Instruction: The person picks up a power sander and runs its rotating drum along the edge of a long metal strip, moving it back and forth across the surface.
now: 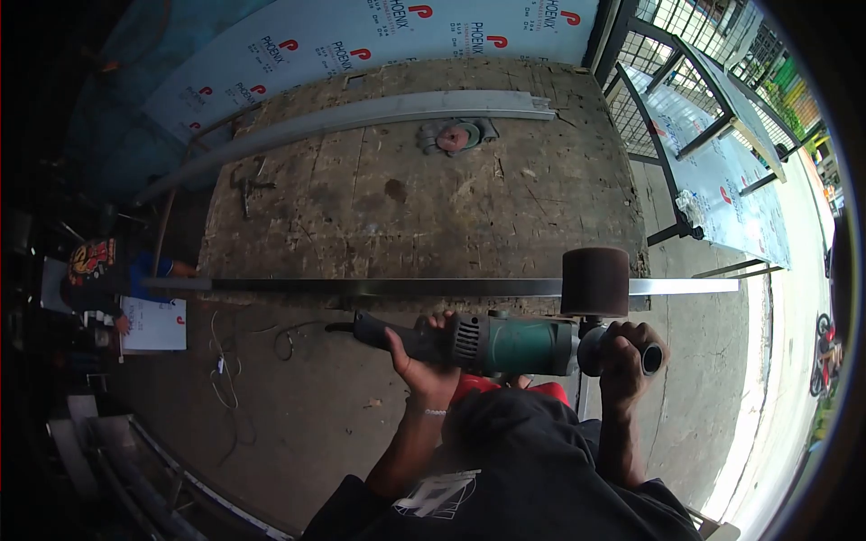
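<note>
At the far left we see another person (95, 270) crouched low beside the bench (406, 207), with a white sheet (155, 325) lying on the floor just by them. A thin cord (224, 379) trails over the concrete floor (298, 406) between that sheet and us.

Moving right, a long flat metal strip (361, 287) runs along the near edge of the bench, from near that person across to well past the bench's right end. Further back on the worn wooden bench top lies a longer metal channel (379, 113), slanting along the far edge, and just in front of it rests a small disc (454, 137).

Nearer to us, our left hand (419, 352) wraps the black rear handle of the green power polisher (505, 344), fingers closed round it from beneath; a bracelet shows at the wrist. The tool's body lies roughly level and parallel to the strip, just on our side of it.

At the tool's right end the dark cylindrical drum (595, 281) stands upright over the metal strip, at the spot where the strip leaves the bench's right end; whether it truly touches the metal we cannot tell. Just below it our right hand (627, 356) grips the side handle (651, 359), fingers curled tight about it, the handle's round end showing past the knuckles.

To the far right stand a black metal frame (667, 135) and white printed panels (722, 189).
</note>
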Motion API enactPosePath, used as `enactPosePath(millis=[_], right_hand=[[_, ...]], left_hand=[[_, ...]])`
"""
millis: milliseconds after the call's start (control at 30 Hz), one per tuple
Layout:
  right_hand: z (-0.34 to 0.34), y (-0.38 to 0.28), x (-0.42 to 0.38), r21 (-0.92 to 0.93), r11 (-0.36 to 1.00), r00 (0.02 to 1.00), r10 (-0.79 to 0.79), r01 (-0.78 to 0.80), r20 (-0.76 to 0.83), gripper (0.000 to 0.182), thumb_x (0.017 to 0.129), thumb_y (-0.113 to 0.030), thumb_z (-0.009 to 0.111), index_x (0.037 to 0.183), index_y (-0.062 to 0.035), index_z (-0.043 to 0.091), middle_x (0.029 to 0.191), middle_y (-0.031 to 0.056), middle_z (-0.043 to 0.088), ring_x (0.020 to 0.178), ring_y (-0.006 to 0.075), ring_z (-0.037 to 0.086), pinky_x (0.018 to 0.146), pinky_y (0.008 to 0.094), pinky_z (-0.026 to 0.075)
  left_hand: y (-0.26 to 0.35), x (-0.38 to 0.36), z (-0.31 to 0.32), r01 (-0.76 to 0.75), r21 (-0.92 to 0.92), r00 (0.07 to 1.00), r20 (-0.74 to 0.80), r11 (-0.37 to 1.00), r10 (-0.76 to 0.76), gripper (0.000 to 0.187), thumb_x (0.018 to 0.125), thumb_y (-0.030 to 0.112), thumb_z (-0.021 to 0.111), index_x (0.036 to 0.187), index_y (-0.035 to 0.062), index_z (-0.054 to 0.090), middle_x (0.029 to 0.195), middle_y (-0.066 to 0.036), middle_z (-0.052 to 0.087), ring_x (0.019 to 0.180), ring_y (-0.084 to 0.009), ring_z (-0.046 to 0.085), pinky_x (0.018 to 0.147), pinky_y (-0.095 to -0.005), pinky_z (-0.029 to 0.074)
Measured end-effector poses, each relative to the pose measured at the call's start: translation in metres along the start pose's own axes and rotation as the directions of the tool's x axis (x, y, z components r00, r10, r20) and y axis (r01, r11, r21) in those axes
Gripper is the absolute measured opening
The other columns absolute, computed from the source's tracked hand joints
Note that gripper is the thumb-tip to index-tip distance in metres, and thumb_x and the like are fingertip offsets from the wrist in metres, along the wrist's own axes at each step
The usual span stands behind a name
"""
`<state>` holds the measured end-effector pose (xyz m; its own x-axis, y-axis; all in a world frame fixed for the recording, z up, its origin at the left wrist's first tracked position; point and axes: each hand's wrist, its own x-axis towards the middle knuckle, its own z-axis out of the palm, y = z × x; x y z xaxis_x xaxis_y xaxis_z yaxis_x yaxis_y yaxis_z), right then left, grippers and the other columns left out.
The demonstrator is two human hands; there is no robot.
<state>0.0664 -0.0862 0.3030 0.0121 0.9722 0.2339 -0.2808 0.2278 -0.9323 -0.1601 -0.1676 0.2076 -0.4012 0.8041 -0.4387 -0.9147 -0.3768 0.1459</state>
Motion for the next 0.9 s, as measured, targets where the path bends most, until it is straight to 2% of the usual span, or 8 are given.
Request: enactPosePath(millis=[233, 300, 433, 500, 667, 733, 800, 900], right_hand=[[-0.005, 0.005, 0.000, -0.070, 0.997, 0.999, -0.030, 0.032, 0.040, 0.037, 0.078, -0.007, 0.066, 0.061, -0.0078, 0.033, 0.055, -0.0015, 0.037, 0.050, 0.0091, 0.033, 0.050, 0.0277, 0.032], [-0.005, 0.004, 0.000, 0.010, 0.999, 0.998, -0.040, 0.039, 0.040, 0.039, 0.078, -0.010, 0.068, 0.060, -0.0082, 0.033, 0.055, -0.0008, 0.038, 0.050, 0.0095, 0.034, 0.050, 0.0280, 0.032], [-0.015, 0.012, -0.002, 0.023, 0.992, 0.990, -0.125, 0.123, 0.070, 0.040, 0.079, -0.011, 0.070, 0.061, -0.0081, 0.035, 0.055, -0.0002, 0.039, 0.049, 0.0108, 0.035, 0.049, 0.0281, 0.031], [-0.015, 0.009, -0.001, 0.061, 0.988, 0.986, -0.147, 0.143, 0.076, 0.037, 0.080, -0.011, 0.068, 0.061, -0.0075, 0.036, 0.054, 0.0011, 0.039, 0.048, 0.0125, 0.037, 0.048, 0.0289, 0.032], [-0.020, 0.003, 0.009, 0.119, 0.984, 0.983, -0.147, 0.133, 0.115, 0.030, 0.079, -0.008, 0.063, 0.063, -0.0061, 0.038, 0.054, 0.0037, 0.040, 0.046, 0.0160, 0.041, 0.046, 0.0317, 0.034], [-0.020, 0.001, 0.013, 0.091, 0.979, 0.968, -0.195, 0.182, 0.156, 0.025, 0.081, -0.010, 0.053, 0.066, -0.0076, 0.033, 0.055, 0.0048, 0.037, 0.047, 0.0148, 0.034, 0.047, 0.0314, 0.031], [-0.020, -0.002, 0.014, 0.083, 0.984, 0.968, -0.171, 0.158, 0.184, 0.025, 0.081, -0.011, 0.053, 0.066, -0.0085, 0.033, 0.055, 0.0046, 0.036, 0.048, 0.0152, 0.034, 0.050, 0.0318, 0.032], [-0.025, -0.001, 0.015, 0.076, 0.986, 0.969, -0.157, 0.145, 0.192, 0.023, 0.082, -0.012, 0.053, 0.068, -0.0089, 0.034, 0.057, 0.0047, 0.038, 0.050, 0.0156, 0.036, 0.054, 0.0331, 0.033]], left_hand=[[-0.002, 0.000, -0.004, 0.019, 0.000, 0.999, -0.046, 1.000, -0.018, 0.062, 0.082, 0.065, 0.060, 0.093, 0.0040, 0.058, 0.093, -0.009, 0.060, 0.101, -0.0257, 0.058, 0.096, -0.0418, 0.044], [-0.002, -0.001, -0.006, 0.014, -0.008, 0.999, 0.042, 1.000, -0.013, 0.063, 0.082, 0.065, 0.060, 0.102, 0.0050, 0.059, 0.095, -0.010, 0.061, 0.102, -0.0254, 0.058, 0.096, -0.0424, 0.044], [-0.004, -0.003, -0.004, -0.039, -0.011, 0.994, 0.099, 0.999, 0.040, 0.066, 0.082, 0.065, 0.059, 0.112, 0.0057, 0.057, 0.099, -0.011, 0.061, 0.103, -0.0254, 0.057, 0.096, -0.0431, 0.044], [-0.003, -0.005, -0.007, 0.015, -0.053, 0.982, 0.189, 0.998, -0.005, 0.069, 0.087, 0.063, 0.052, 0.122, 0.0035, 0.051, 0.103, -0.013, 0.060, 0.107, -0.0278, 0.056, 0.102, -0.0427, 0.040], [-0.007, -0.011, -0.005, -0.051, 0.021, 0.989, 0.140, 0.998, 0.048, 0.073, 0.083, 0.066, 0.058, 0.121, 0.0031, 0.053, 0.107, -0.014, 0.058, 0.112, -0.0259, 0.052, 0.102, -0.0461, 0.040], [-0.007, -0.011, 0.000, -0.095, 0.046, 0.986, 0.143, 0.994, 0.088, 0.076, 0.082, 0.066, 0.058, 0.122, 0.0023, 0.051, 0.107, -0.014, 0.057, 0.113, -0.0262, 0.050, 0.103, -0.0462, 0.039], [-0.008, -0.014, 0.005, -0.045, -0.014, 0.978, 0.204, 0.999, 0.047, 0.078, 0.082, 0.065, 0.058, 0.124, 0.0002, 0.049, 0.102, -0.013, 0.055, 0.113, -0.0266, 0.048, 0.104, -0.0444, 0.038], [-0.013, -0.010, 0.007, -0.107, 0.027, 0.963, 0.252, 0.994, 0.097, 0.077, 0.084, 0.063, 0.057, 0.126, -0.0006, 0.047, 0.095, -0.011, 0.052, 0.106, -0.0257, 0.049, 0.102, -0.0431, 0.038]])
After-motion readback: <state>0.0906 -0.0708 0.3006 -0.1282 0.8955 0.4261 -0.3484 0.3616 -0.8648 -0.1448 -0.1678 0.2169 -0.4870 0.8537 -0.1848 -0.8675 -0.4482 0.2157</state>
